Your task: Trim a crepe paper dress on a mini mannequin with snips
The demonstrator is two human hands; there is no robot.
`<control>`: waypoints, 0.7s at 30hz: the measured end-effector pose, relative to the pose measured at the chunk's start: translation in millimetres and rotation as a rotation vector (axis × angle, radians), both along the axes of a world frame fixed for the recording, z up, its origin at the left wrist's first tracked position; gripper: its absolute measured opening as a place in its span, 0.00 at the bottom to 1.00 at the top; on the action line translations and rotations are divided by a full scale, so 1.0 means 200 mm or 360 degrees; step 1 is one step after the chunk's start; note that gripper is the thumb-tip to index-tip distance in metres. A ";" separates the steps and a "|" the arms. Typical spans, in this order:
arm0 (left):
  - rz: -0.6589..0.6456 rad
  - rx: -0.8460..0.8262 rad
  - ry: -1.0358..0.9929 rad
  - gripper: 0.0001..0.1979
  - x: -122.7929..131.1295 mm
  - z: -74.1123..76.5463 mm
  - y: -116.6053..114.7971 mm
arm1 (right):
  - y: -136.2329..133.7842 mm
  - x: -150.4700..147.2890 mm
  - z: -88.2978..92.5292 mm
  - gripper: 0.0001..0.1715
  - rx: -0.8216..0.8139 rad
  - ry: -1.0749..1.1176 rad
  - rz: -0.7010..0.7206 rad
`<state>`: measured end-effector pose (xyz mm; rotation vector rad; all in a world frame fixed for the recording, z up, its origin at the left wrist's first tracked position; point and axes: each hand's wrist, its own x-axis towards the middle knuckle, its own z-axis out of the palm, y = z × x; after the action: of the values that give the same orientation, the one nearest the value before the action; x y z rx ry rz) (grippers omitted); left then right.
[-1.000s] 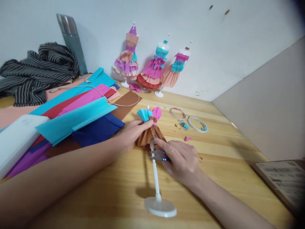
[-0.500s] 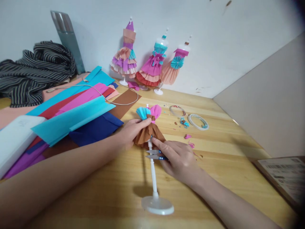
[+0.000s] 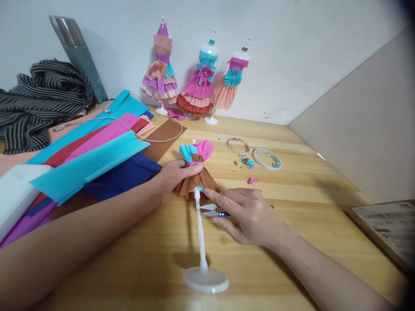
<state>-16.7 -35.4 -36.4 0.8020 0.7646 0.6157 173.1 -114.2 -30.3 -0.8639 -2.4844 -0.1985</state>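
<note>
A small mannequin lies tilted on the wooden table [image 3: 292,242], its white stand base [image 3: 205,279] towards me. It wears a pleated brown paper skirt [image 3: 191,183] with a cyan and pink paper top [image 3: 196,150]. My left hand [image 3: 173,176] grips the mannequin at the waist, fingers wrapped round the skirt. My right hand [image 3: 248,214] holds small scissors [image 3: 210,210] with blue handles, blades apart, just below the skirt's hem beside the white pole [image 3: 200,229].
Three dressed mannequins [image 3: 197,82] stand at the wall. Coloured paper sheets [image 3: 94,155], a white box [image 3: 14,194] and a thin cable lie at the left, striped cloth [image 3: 42,99] behind. Tape rings [image 3: 267,159] and paper scraps lie right of the skirt. A labelled carton [image 3: 389,229] sits far right.
The view has shifted a little, with the hands and mannequin now slightly to the left. My right hand's forefinger has stretched out along the hem; the scissors stay by the pole.
</note>
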 end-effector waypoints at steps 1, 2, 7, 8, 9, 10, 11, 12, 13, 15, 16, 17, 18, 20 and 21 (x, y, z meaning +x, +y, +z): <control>-0.0004 0.0009 0.0007 0.13 0.00 0.00 0.00 | 0.00 0.00 0.00 0.21 -0.0016 0.0004 0.0018; -0.0008 0.0020 0.0003 0.13 0.00 0.00 0.00 | 0.00 0.00 0.01 0.21 -0.0054 0.0051 0.0041; -0.0048 -0.0068 -0.0110 0.20 -0.01 0.00 0.01 | -0.05 -0.02 0.04 0.18 -0.0624 0.0521 -0.0043; -0.0062 -0.0121 -0.0138 0.23 0.00 0.00 0.01 | -0.06 -0.02 0.05 0.16 -0.0729 0.0625 -0.0094; -0.0066 -0.0164 -0.0172 0.25 0.00 0.00 0.02 | -0.06 -0.02 0.05 0.15 -0.0805 0.0728 -0.0152; -0.0046 -0.0190 -0.0207 0.26 0.00 0.00 0.02 | -0.06 -0.03 0.05 0.14 -0.0853 0.0822 -0.0216; -0.0012 -0.0202 -0.0237 0.26 0.01 0.01 0.02 | -0.06 -0.03 0.05 0.13 -0.0873 0.0893 -0.0283; 0.0021 -0.0206 -0.0263 0.25 0.01 0.01 0.02 | -0.06 -0.03 0.05 0.13 -0.0864 0.0937 -0.0352; 0.0047 -0.0210 -0.0281 0.24 0.01 0.02 0.02 | -0.05 -0.03 0.04 0.13 -0.0838 0.0939 -0.0426; 0.0046 -0.0235 -0.0272 0.24 0.01 0.03 0.02 | -0.04 -0.03 0.04 0.12 -0.0762 0.0839 -0.0540; 0.0026 -0.0246 -0.0246 0.24 0.01 0.04 0.01 | -0.03 -0.03 0.03 0.12 -0.0727 0.0764 -0.0573; 0.0011 -0.0251 -0.0217 0.23 0.01 0.05 0.01 | -0.03 -0.04 0.04 0.12 -0.0710 0.0695 -0.0592; 0.0009 -0.0252 -0.0189 0.21 0.01 0.05 0.01 | -0.02 -0.04 0.04 0.12 -0.0712 0.0643 -0.0600; 0.0022 -0.0244 -0.0161 0.17 0.00 0.05 0.01 | -0.02 -0.04 0.06 0.12 -0.0728 0.0621 -0.0608; 0.0034 -0.0231 -0.0165 0.15 0.00 0.05 0.01 | -0.02 -0.04 0.06 0.13 -0.0751 0.0646 -0.0617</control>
<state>-16.5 -34.0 -27.0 0.6251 0.7153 0.6091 165.2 -117.8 -17.4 -1.4170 -1.9878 0.4140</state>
